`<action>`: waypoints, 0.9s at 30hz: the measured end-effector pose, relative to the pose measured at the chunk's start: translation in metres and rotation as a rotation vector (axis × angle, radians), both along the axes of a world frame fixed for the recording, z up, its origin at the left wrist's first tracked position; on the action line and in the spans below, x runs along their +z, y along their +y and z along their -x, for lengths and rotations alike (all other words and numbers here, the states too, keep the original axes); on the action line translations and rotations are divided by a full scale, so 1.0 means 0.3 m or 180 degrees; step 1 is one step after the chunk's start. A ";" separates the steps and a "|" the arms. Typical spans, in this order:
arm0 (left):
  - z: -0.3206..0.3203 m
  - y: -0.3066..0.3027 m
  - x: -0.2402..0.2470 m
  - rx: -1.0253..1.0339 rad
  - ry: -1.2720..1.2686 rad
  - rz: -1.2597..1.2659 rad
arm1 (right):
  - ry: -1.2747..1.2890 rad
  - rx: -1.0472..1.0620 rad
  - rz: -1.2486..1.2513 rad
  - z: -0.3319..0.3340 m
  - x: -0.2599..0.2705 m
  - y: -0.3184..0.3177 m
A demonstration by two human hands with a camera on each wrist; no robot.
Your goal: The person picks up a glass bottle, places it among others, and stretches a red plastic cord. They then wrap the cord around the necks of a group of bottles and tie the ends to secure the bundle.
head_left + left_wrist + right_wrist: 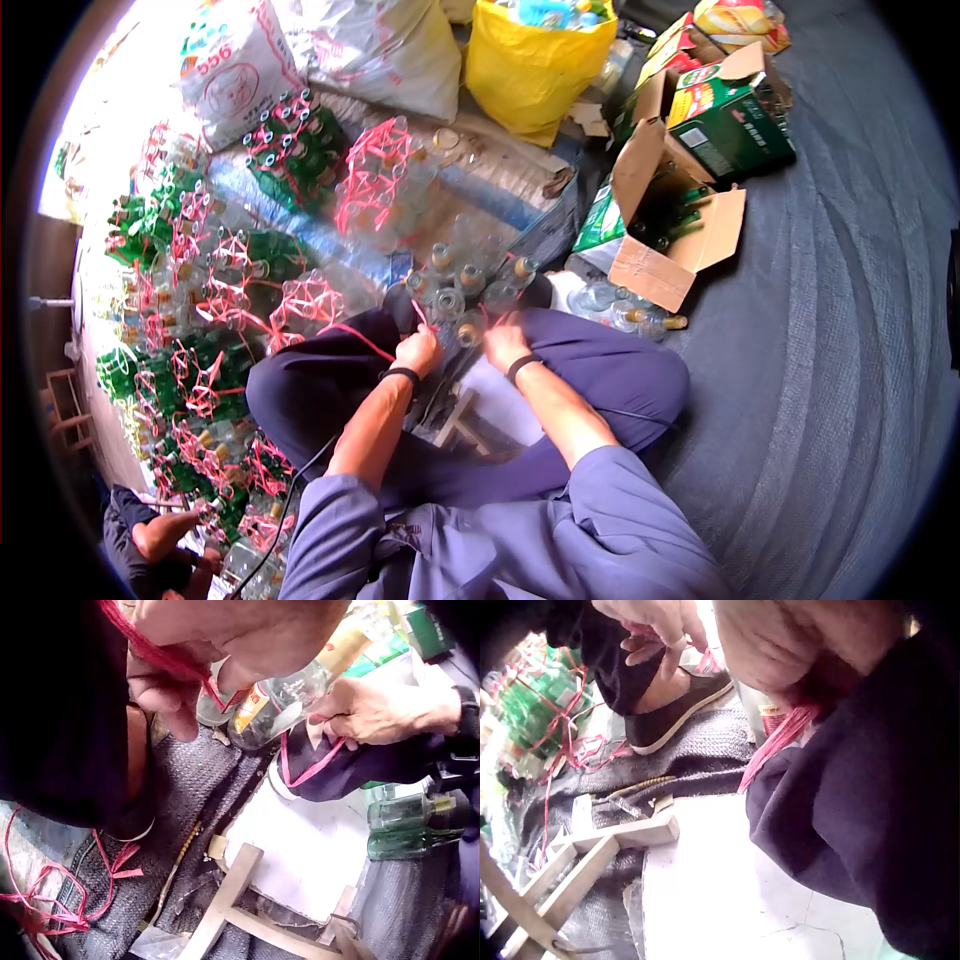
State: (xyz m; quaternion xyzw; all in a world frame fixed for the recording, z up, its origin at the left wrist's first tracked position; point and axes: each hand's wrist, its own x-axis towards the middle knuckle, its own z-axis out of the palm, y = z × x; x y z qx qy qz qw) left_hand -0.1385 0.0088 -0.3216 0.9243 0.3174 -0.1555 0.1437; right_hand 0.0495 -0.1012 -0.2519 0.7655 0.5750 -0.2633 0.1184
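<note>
A cluster of clear glass bottles point(447, 302) stands upright between the person's bent knees. My left hand point(418, 350) grips a pink plastic string point(154, 649) at the near left side of the bottles, with the string running back over the left thigh. On the other side, my right hand point(506, 343) pinches a length of pink string point(780, 742) close to the nearest bottle. In the left wrist view a labelled bottle point(262, 712) lies between both hands, and a loop of string hangs under the right fingers.
Several string-tied bundles of green and clear bottles point(205, 370) fill the left side. An open carton point(650, 270) stands at right, near loose clear bottles point(625, 308). Sacks point(380, 60) and a yellow bag point(540, 70) stand ahead. A wooden frame point(225, 907) lies between the legs.
</note>
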 end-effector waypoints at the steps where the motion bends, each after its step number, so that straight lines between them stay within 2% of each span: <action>1: -0.006 -0.004 0.039 0.0326 -0.0068 0.0174 | 0.0056 -0.0173 0.0042 0.016 0.000 -0.005; 2: -0.012 -0.005 0.061 0.0154 0.0088 0.0119 | 0.0146 -0.0199 -0.0043 0.027 -0.010 -0.018; 3: -0.017 -0.007 0.086 0.0437 0.0022 0.0281 | 0.0235 -0.0218 -0.0130 0.035 -0.024 -0.031; 5: -0.017 -0.012 0.104 0.0433 0.0118 0.0210 | 0.0343 -0.0264 -0.0470 0.052 -0.043 -0.047; 7: -0.020 -0.014 0.135 0.0632 0.0000 0.0370 | 0.0421 -0.0099 -0.1272 0.058 -0.056 -0.071; 8: -0.021 -0.023 0.164 0.0618 -0.0016 0.0301 | 0.0453 0.0070 -0.1059 0.051 -0.022 -0.057; 10: -0.019 -0.034 0.185 0.0555 0.0035 0.0241 | 0.0493 0.0032 -0.1232 0.064 -0.037 -0.069; 11: -0.004 -0.044 0.154 0.0398 -0.0104 0.0026 | 0.0501 0.0030 -0.1304 0.067 -0.036 -0.069; 13: 0.030 -0.049 -0.001 -0.0130 0.0240 -0.0320 | 0.0615 -0.0012 -0.1095 0.073 0.003 -0.055; 15: 0.001 -0.052 0.159 0.0311 0.0198 0.0234 | 0.0650 0.0106 -0.1146 0.071 0.017 -0.053; 20: -0.027 -0.085 0.310 0.0248 0.0202 0.0274 | 0.0569 0.0072 -0.0925 0.096 0.034 -0.047; 22: -0.017 -0.095 0.273 0.0393 0.0111 0.0392 | 0.0407 0.0081 -0.0683 0.109 0.036 -0.045; 24: -0.013 -0.109 0.262 0.0761 0.0058 0.0589 | 0.0424 0.0135 -0.0728 0.113 0.023 -0.047; 27: -0.029 -0.120 0.233 0.0864 -0.0304 0.0774 | 0.0584 0.0137 -0.0931 0.107 0.010 -0.055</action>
